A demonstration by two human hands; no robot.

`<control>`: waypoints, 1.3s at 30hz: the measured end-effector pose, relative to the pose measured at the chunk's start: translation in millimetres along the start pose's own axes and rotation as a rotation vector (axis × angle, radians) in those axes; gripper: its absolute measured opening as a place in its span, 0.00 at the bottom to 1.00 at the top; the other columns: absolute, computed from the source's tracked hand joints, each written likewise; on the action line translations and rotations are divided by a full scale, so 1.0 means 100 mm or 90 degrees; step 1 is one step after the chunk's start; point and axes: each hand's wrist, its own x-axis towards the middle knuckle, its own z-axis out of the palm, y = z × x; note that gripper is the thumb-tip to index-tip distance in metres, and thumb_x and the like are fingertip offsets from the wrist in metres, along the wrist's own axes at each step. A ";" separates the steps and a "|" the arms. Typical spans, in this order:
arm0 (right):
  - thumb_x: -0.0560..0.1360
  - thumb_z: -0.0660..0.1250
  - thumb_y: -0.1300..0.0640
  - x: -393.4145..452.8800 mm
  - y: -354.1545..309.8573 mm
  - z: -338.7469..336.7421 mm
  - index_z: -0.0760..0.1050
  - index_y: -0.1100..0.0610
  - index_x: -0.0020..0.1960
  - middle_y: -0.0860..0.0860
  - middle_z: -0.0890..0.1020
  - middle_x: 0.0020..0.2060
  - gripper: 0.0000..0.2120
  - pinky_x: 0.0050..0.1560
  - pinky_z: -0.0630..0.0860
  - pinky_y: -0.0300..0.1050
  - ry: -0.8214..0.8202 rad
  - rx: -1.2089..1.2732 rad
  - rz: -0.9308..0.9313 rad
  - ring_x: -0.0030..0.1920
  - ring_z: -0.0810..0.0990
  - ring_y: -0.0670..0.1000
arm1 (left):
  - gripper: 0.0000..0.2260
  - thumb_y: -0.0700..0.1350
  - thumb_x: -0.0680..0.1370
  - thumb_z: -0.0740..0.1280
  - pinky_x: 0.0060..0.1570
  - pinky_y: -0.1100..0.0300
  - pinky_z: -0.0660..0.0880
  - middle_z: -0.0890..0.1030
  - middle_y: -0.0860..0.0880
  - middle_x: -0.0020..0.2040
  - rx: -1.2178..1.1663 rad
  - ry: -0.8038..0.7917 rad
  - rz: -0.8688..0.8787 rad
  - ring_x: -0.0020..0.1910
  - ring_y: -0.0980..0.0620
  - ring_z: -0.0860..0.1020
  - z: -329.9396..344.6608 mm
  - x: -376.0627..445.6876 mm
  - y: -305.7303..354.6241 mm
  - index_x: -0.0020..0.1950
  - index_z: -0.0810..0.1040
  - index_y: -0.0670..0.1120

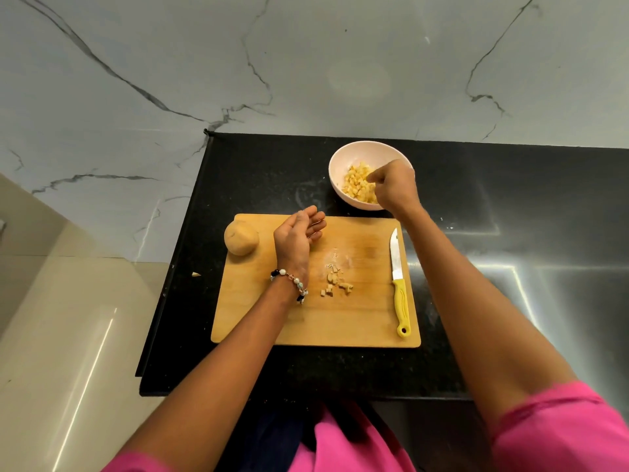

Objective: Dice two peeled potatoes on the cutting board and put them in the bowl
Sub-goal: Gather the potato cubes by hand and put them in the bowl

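**Desk:** Start nearest you. What's there?

**Operator:** Nearest me I see pink sleeves [561, 434], then the wooden cutting board [272, 321] on the black counter [510, 199]. A yellow-handled knife [398, 284] lies along the board's right side, blade pointing away, nobody touching it. Mid-board there's a small scatter of cut potato bits [337, 284].

**Desk:** Left hand?

**Operator:** The left hand [297, 236] hovers over the board, palm up, fingers relaxed and gently cupped, holding nothing that I can make out. A beaded bracelet [291, 282] sits on that wrist. A whole peeled potato [241, 238] rests at the board's far-left corner, hanging over the edge.

**Desk:** And farther out?

**Operator:** The pale bowl [343, 158] stands just beyond the board, with a heap of diced potato [357, 182] inside. The right hand [394, 185] is over it, fingertips bunched downward above the heap; whether they pinch any pieces, I can't tell. Behind it all is a marbled wall [306, 63].
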 end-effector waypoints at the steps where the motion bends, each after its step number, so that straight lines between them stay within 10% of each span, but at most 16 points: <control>1: 0.76 0.65 0.69 0.01 0.00 0.01 0.78 0.64 0.59 0.58 0.79 0.59 0.13 0.65 0.69 0.48 0.021 -0.030 -0.017 0.62 0.74 0.55 | 0.13 0.44 0.82 0.58 0.53 0.54 0.78 0.84 0.45 0.50 0.010 0.007 -0.003 0.50 0.48 0.82 -0.01 0.00 -0.01 0.58 0.78 0.40; 13: 0.73 0.69 0.67 -0.27 0.03 -0.02 0.82 0.62 0.51 0.56 0.83 0.50 0.08 0.59 0.76 0.49 0.156 0.048 -0.111 0.51 0.81 0.53 | 0.08 0.38 0.76 0.68 0.44 0.65 0.79 0.83 0.49 0.47 0.283 -0.008 0.074 0.41 0.56 0.81 -0.19 -0.04 0.02 0.55 0.81 0.44; 18: 0.71 0.73 0.61 -0.93 0.04 0.13 0.81 0.62 0.53 0.54 0.83 0.42 0.11 0.46 0.80 0.44 -0.171 0.021 -0.041 0.39 0.81 0.49 | 0.14 0.39 0.73 0.71 0.43 0.77 0.73 0.81 0.51 0.50 0.570 -0.198 0.142 0.44 0.58 0.78 -0.35 -0.13 0.06 0.58 0.80 0.46; 24: 0.65 0.78 0.56 -1.27 0.21 0.45 0.77 0.59 0.62 0.56 0.79 0.55 0.27 0.57 0.76 0.48 -0.224 -0.093 0.014 0.53 0.78 0.56 | 0.35 0.43 0.65 0.79 0.51 0.66 0.69 0.71 0.50 0.55 0.860 -0.369 0.166 0.48 0.56 0.69 -0.43 -0.20 0.02 0.69 0.71 0.47; 34: 0.74 0.68 0.66 -1.43 0.27 0.51 0.74 0.58 0.66 0.54 0.76 0.60 0.20 0.58 0.70 0.37 -0.134 0.005 -0.111 0.58 0.76 0.52 | 0.14 0.36 0.73 0.71 0.51 0.63 0.76 0.83 0.46 0.49 0.723 -0.235 0.255 0.44 0.52 0.80 -0.49 -0.22 -0.08 0.58 0.81 0.43; 39: 0.77 0.64 0.60 -1.64 0.32 0.78 0.64 0.62 0.73 0.62 0.64 0.71 0.26 0.70 0.58 0.50 -0.176 -0.106 -0.262 0.71 0.60 0.62 | 0.13 0.32 0.79 0.58 0.45 0.62 0.80 0.83 0.45 0.44 0.553 -0.127 0.187 0.38 0.55 0.79 -0.52 -0.25 -0.10 0.54 0.81 0.40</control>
